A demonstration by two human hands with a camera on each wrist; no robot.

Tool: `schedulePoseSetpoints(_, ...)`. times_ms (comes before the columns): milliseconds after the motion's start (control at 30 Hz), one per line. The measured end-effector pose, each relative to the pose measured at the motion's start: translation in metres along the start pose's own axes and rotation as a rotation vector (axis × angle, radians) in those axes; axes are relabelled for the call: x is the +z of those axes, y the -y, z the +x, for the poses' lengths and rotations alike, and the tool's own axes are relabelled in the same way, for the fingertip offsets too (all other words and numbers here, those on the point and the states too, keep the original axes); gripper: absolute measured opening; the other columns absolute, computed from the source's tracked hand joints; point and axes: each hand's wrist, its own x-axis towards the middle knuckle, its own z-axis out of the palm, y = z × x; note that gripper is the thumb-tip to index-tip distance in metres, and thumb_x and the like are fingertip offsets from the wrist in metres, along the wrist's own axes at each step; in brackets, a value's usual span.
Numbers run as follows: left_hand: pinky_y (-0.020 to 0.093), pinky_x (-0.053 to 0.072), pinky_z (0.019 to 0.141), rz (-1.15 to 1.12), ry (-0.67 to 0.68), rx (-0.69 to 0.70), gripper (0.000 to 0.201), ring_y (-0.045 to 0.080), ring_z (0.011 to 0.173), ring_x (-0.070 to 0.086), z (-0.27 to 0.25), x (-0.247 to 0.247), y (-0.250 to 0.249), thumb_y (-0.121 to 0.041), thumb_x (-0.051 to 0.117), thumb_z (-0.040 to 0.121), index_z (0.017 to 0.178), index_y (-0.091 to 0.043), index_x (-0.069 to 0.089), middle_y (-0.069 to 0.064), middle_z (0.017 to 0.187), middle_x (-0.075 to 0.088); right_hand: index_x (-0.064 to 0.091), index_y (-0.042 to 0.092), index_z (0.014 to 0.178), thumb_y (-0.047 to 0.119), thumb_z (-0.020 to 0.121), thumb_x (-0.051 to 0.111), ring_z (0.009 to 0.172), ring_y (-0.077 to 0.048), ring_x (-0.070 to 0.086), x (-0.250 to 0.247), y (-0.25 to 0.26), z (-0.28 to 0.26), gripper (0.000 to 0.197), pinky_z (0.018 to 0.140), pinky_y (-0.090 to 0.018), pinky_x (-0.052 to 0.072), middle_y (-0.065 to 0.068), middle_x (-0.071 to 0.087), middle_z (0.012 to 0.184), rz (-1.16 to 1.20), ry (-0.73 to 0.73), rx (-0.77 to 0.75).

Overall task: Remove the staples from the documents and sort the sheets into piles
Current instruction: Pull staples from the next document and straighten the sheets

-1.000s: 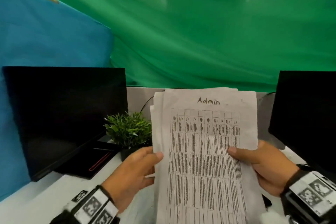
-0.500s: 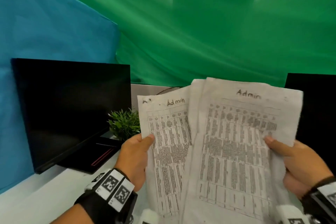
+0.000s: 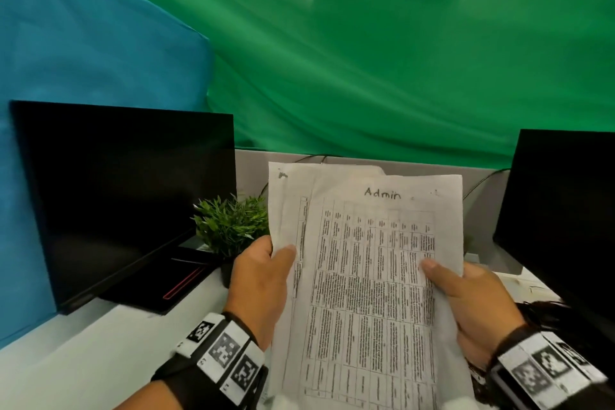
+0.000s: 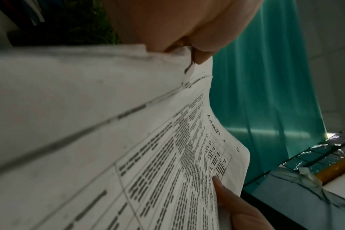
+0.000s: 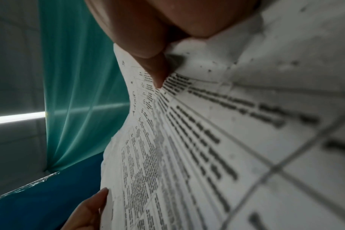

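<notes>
Several white printed sheets with tables are held upright in front of me above the desk. The front sheet point(image 3: 372, 276), headed "Admin", is pinched at its right edge by my right hand point(image 3: 466, 296), thumb on the print. A rear sheet point(image 3: 283, 210) sticks out to the left, and my left hand point(image 3: 263, 280) pinches its left edge with the thumb in front. The left wrist view shows the sheets point(image 4: 128, 140) edge-on under my left thumb point(image 4: 201, 57); the right wrist view shows the sheets point(image 5: 207, 140) under my right thumb point(image 5: 156, 73). No staple shows in any view.
A dark monitor point(image 3: 116, 193) stands on the white desk point(image 3: 83, 343) at the left, another monitor point(image 3: 565, 210) at the right. A small green potted plant point(image 3: 229, 226) sits behind my left hand. Green and blue cloth hangs behind.
The two sheets were fanned apart half a second ago; now they overlap again, with my hands closer together and the rear sheet showing only at the left.
</notes>
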Motion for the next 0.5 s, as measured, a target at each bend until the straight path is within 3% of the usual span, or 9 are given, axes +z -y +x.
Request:
schedulePoseSetpoints(67,0.04,0.065,0.071,0.028,-0.019,0.006,0.021,0.023,0.085,0.078,0.003,-0.007,-0.004,-0.008,0.054,0.102,0.105,-0.013,0.074,0.006,0.094,0.08,0.067,0.007,0.117,0.018,0.096,0.061,0.093,-0.038,0.074,-0.01,0.006,0.005,0.024,0.083,-0.055,0.058,-0.016,0.076,0.103,0.062,-0.013,-0.012)
schedulePoseSetpoints(133,0.045,0.065,0.072,0.017,-0.047,-0.012,0.019,0.025,0.084,0.078,0.008,-0.015,-0.006,-0.011,0.055,0.103,0.105,-0.012,0.073,0.008,0.095,0.08,0.066,0.012,0.123,0.017,0.098,0.058,0.095,-0.032,0.074,-0.025,0.017,0.009,0.027,0.075,-0.047,0.061,-0.012,0.076,0.108,0.164,-0.026,-0.057)
schedulePoseSetpoints(233,0.053,0.063,0.077,0.002,-0.081,-0.011,0.019,0.029,0.083,0.078,0.013,-0.023,-0.008,-0.017,0.056,0.103,0.105,-0.009,0.073,0.011,0.092,0.08,0.063,0.014,0.128,0.01,0.099,0.051,0.104,-0.034,0.071,-0.035,0.032,0.005,0.032,0.078,-0.053,0.06,-0.015,0.072,0.119,0.278,0.081,-0.061)
schedulePoseSetpoints(333,0.055,0.062,0.08,0.005,-0.026,-0.01,0.023,0.031,0.086,0.078,0.012,-0.017,-0.009,-0.023,0.055,0.104,0.106,-0.008,0.072,0.012,0.093,0.08,0.065,0.009,0.123,0.007,0.097,0.051,0.099,-0.038,0.072,-0.022,0.032,-0.004,0.029,0.074,-0.053,0.061,-0.02,0.073,0.114,0.25,0.202,0.01)
schedulePoseSetpoints(400,0.056,0.061,0.084,0.006,0.033,-0.002,0.026,0.032,0.091,0.077,0.007,-0.009,-0.011,-0.024,0.052,0.105,0.108,-0.009,0.073,0.013,0.097,0.079,0.064,0.008,0.125,0.008,0.097,0.052,0.103,-0.039,0.071,-0.007,0.023,-0.003,0.03,0.08,-0.053,0.059,-0.021,0.072,0.116,0.206,0.221,0.035)
schedulePoseSetpoints(500,0.053,0.059,0.091,0.047,0.077,0.048,0.03,0.03,0.097,0.076,0.005,-0.003,-0.014,-0.027,0.051,0.106,0.107,-0.007,0.073,0.012,0.101,0.079,0.062,0.006,0.13,0.007,0.097,0.055,0.113,-0.039,0.067,0.01,0.013,0.002,0.034,0.1,-0.06,0.048,-0.02,0.069,0.123,0.178,0.192,0.029)
